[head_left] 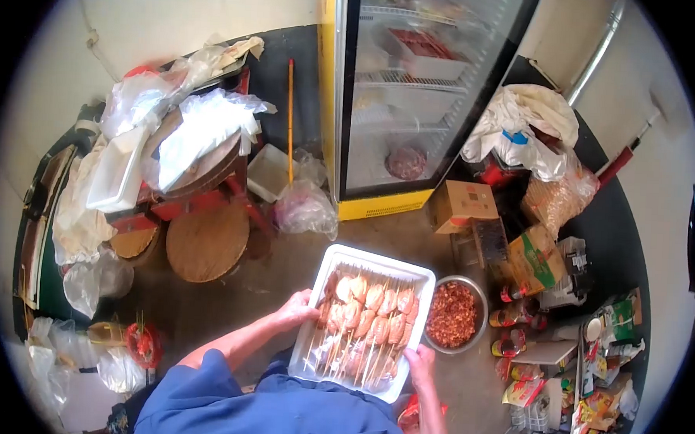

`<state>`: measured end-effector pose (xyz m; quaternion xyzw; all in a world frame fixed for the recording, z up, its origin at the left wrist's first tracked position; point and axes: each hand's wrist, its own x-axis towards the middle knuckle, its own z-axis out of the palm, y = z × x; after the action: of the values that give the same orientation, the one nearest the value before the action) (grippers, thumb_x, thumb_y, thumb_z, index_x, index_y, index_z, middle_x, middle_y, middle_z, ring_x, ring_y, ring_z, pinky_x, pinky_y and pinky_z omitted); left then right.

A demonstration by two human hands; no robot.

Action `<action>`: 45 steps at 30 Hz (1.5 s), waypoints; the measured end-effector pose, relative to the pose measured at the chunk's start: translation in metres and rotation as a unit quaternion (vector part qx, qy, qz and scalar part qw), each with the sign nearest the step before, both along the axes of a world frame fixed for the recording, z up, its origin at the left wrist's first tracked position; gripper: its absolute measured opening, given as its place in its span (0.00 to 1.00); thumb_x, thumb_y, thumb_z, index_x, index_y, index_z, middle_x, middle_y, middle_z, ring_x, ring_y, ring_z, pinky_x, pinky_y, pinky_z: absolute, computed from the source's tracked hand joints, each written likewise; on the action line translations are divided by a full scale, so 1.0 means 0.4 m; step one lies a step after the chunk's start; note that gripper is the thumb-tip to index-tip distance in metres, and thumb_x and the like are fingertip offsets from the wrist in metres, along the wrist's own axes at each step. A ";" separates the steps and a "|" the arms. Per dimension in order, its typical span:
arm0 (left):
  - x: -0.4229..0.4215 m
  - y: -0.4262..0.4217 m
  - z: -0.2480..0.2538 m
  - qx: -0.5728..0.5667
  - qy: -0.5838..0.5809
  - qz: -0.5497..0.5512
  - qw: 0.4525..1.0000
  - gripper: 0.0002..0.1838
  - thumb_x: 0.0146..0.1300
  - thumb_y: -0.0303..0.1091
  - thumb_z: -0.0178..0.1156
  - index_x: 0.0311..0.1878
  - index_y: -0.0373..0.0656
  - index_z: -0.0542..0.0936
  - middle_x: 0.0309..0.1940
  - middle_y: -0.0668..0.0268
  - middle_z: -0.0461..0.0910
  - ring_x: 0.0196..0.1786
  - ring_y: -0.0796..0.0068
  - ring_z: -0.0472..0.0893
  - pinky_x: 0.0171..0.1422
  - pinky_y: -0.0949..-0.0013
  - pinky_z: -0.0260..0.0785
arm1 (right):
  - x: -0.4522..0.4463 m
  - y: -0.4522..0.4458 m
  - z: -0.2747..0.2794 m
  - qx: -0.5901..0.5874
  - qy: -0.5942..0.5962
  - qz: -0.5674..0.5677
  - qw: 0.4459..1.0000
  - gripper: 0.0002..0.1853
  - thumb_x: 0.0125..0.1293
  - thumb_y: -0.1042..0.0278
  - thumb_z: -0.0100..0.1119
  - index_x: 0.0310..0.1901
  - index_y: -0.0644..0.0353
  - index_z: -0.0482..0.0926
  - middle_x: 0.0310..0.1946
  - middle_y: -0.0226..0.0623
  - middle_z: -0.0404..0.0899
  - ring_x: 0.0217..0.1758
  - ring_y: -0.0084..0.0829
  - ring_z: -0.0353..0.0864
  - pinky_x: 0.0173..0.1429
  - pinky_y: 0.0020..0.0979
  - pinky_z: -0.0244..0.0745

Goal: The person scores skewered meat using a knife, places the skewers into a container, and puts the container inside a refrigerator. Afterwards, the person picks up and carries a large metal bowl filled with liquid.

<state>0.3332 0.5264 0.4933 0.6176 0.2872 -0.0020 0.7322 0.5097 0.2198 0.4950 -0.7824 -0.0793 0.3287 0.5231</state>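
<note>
A white plastic tray (421,278) is held level in front of my body. Rows of skewered meat (368,315) lie in it, with thin wooden sticks showing between the pieces. My left hand (298,308) grips the tray's left edge. On the opposite side, my right hand (419,362) is closed around the lower right edge. Both hands' fingertips are partly hidden by the tray. Just beyond the tray's right side, a metal bowl (482,307) of reddish chopped meat (450,314) sits lower down.
A glass-door fridge (403,103) with a yellow base stands ahead, its shelves holding food. To the left, a red-framed table (193,210) bears plastic bags and a white bin (118,168). Cardboard boxes (464,205), bottles (509,344) and packets crowd the right side.
</note>
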 end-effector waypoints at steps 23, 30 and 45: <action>0.025 0.383 0.012 -0.009 0.058 0.264 0.963 0.15 0.44 0.21 0.56 0.38 0.32 0.82 0.31 0.64 0.81 0.32 0.75 0.79 0.39 0.72 0.73 | 0.424 0.700 0.042 -0.153 0.047 0.439 0.884 0.25 0.60 0.45 0.59 0.29 0.65 0.81 0.20 0.34 0.78 0.24 0.24 0.77 0.30 0.30 0.72; 0.030 0.470 -0.037 -0.034 0.050 0.258 0.964 0.15 0.41 0.25 0.58 0.36 0.34 0.82 0.29 0.67 0.81 0.32 0.77 0.79 0.39 0.73 0.72 | 0.521 1.025 0.176 -0.017 -0.359 0.465 0.809 0.13 0.62 0.59 0.56 0.29 0.62 0.75 0.29 0.40 0.75 0.33 0.33 0.77 0.37 0.35 0.74; 0.064 0.701 -0.170 -0.023 0.067 0.200 0.977 0.18 0.40 0.22 0.57 0.39 0.32 0.81 0.32 0.62 0.82 0.32 0.73 0.79 0.38 0.70 0.74 | 0.547 1.530 0.495 -0.050 -0.746 0.372 0.550 0.25 0.52 0.73 0.53 0.55 0.62 0.69 0.49 0.45 0.74 0.41 0.48 0.79 0.43 0.42 0.78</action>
<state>0.3589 0.8067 0.4255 0.5287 0.4534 0.0964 0.7110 0.7284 0.8320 0.6929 -0.6725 -0.7081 -0.2043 0.0676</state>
